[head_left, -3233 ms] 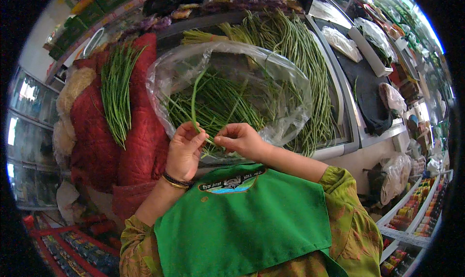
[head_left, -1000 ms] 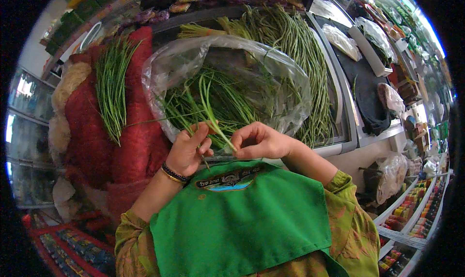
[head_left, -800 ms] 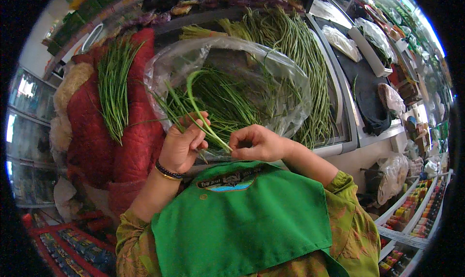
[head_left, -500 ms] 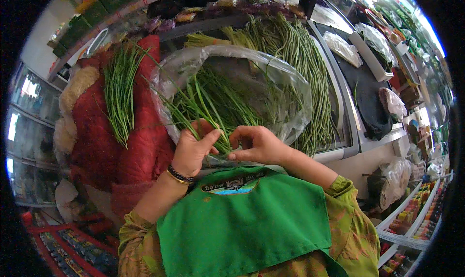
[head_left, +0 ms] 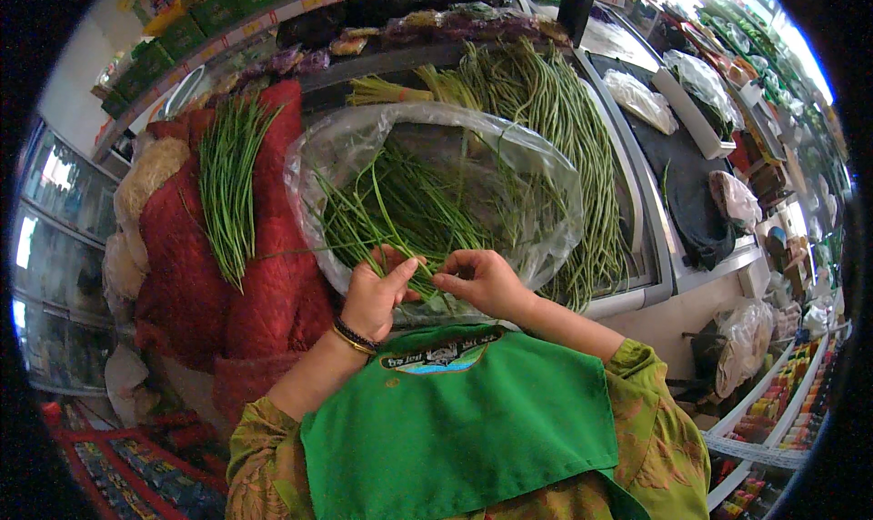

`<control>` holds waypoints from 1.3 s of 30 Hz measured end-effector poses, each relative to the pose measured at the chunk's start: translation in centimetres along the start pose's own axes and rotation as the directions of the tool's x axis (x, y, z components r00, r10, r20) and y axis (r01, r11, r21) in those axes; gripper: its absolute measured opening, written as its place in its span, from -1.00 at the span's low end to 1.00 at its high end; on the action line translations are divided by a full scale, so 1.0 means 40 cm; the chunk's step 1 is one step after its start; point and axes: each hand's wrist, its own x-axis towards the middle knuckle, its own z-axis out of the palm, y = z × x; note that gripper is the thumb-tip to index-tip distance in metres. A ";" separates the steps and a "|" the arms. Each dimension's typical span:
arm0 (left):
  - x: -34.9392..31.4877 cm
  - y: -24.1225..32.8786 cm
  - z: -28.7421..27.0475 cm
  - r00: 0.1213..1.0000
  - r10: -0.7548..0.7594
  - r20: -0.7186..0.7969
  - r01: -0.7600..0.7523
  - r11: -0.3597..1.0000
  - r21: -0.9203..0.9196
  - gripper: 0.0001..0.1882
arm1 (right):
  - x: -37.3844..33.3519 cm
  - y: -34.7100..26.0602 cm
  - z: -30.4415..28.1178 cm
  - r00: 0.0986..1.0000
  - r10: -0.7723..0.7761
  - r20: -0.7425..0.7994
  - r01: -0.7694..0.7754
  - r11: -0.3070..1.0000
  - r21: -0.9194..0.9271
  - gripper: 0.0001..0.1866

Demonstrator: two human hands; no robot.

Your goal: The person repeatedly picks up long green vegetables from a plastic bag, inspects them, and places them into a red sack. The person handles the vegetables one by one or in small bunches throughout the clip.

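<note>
Green chives (head_left: 380,227): left hand (head_left: 371,300) pinches several (right hand (head_left: 489,285) beside, grip unclear); one bundle (head_left: 229,188) lies leftward, many remain in the bag (head_left: 314,156) beyond.

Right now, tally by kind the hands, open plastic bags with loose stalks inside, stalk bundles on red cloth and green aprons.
Left hand and right hand: 2 hands
Clear plastic bag: 1
Stalk bundle on red cloth: 1
Green apron: 1
Total: 5
</note>
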 end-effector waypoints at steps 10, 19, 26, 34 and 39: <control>0.000 -0.020 0.001 0.981 0.181 0.074 -0.192 0.966 0.175 -0.87 | -0.001 0.005 0.006 0.993 -0.095 0.067 0.107 0.973 -0.204 -0.75; -0.034 0.048 -0.011 0.938 0.301 0.170 -0.342 0.886 0.314 -0.85 | 0.029 -0.019 -0.025 0.957 -0.105 0.272 0.048 0.977 0.209 -0.49; -0.072 0.061 -0.036 0.978 0.089 0.186 -0.173 0.843 0.509 -0.81 | 0.053 -0.063 -0.061 0.935 -0.209 0.285 -0.069 0.684 0.726 -0.26; -0.079 0.030 -0.067 0.988 0.074 0.134 -0.130 0.868 0.480 -0.79 | 0.048 -0.075 -0.120 0.981 -0.165 0.105 0.022 0.624 0.781 -0.53; -0.081 0.008 -0.081 0.991 0.084 0.108 -0.126 0.865 0.486 -0.79 | 0.049 -0.076 -0.134 0.992 -0.124 0.033 0.058 0.667 0.743 -0.57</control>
